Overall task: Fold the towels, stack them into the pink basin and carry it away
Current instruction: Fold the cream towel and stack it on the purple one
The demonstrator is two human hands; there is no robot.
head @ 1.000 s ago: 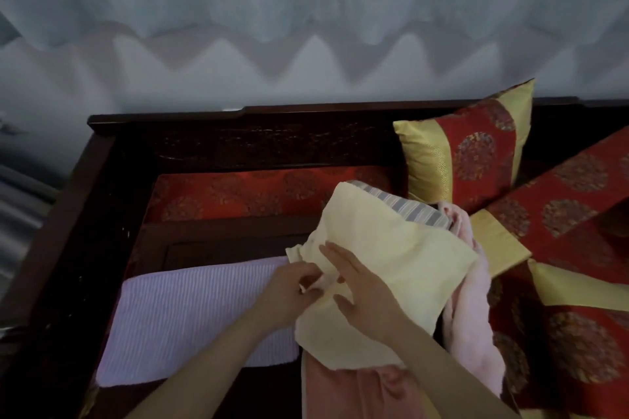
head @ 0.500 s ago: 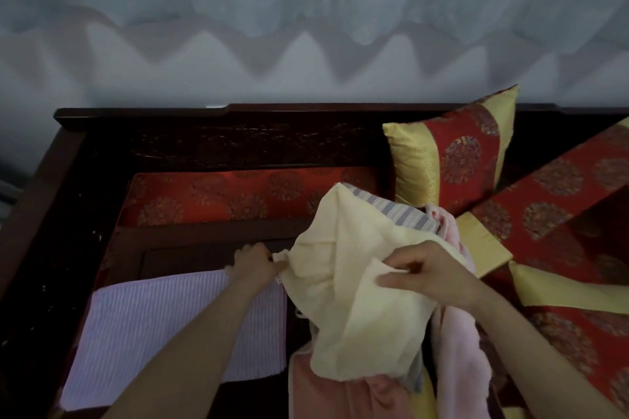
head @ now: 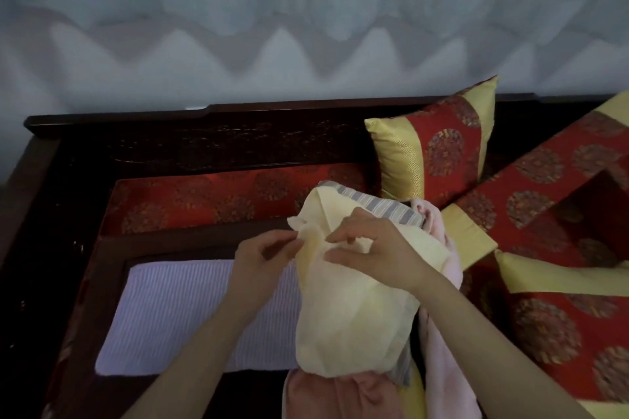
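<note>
Left hand (head: 262,258) and right hand (head: 374,248) pinch the top edge of the yellow towel (head: 354,316) above the pile (head: 333,398); only the purple towel (head: 177,309) beside it looks folded, and no basin shows

I'm looking into a home here, a sitting room I'd say. A dark carved wooden settee (head: 204,136) fills my view, with a red brocade seat pad (head: 204,197) along its back edge. Red-and-gold cushions (head: 439,146) are propped in its right corner, and a pale sheer curtain (head: 306,10) hangs behind. There's household laundry too: a lilac towel (head: 190,313) lies flat near the front edge, and a yellow towel (head: 354,316) tops a heap beside it.
</note>
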